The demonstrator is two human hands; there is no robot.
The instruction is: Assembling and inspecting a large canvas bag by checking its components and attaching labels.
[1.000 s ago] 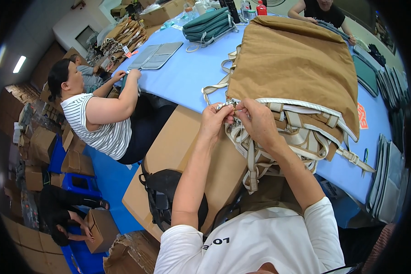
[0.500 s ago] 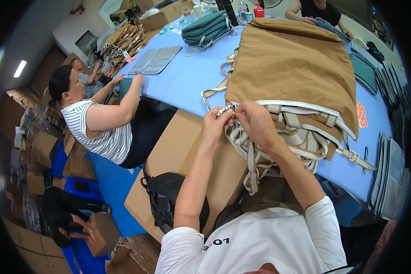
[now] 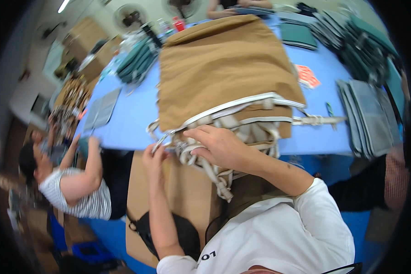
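A large tan fabric bag panel point(image 3: 228, 68) with a white-edged border lies over a pile of tan pieces with beige webbing straps point(image 3: 255, 132) at the table's near edge. At its near left corner, the fingertips of my left hand point(image 3: 155, 160) are closed on a slim silvery piece point(image 3: 163, 139), too blurred to name surely. Just right of it, my right hand point(image 3: 219, 145) hovers at the white edge, index finger stretched out and thumb apart. Nothing shows between those fingers.
A blue-topped table point(image 3: 322, 102) carries green folded pieces point(image 3: 134, 61), grey folded pieces point(image 3: 367, 116) and an orange-red printed sheet point(image 3: 308, 76). A black bag point(image 3: 180, 235) rests on a cardboard box point(image 3: 139, 196) below my left arm. A person in stripes point(image 3: 84, 194) works at left.
My view has turned, so the bag appears further left. My right hand has come away from my left fingertips and its thumb and index finger have parted. The left hand keeps its pinch.
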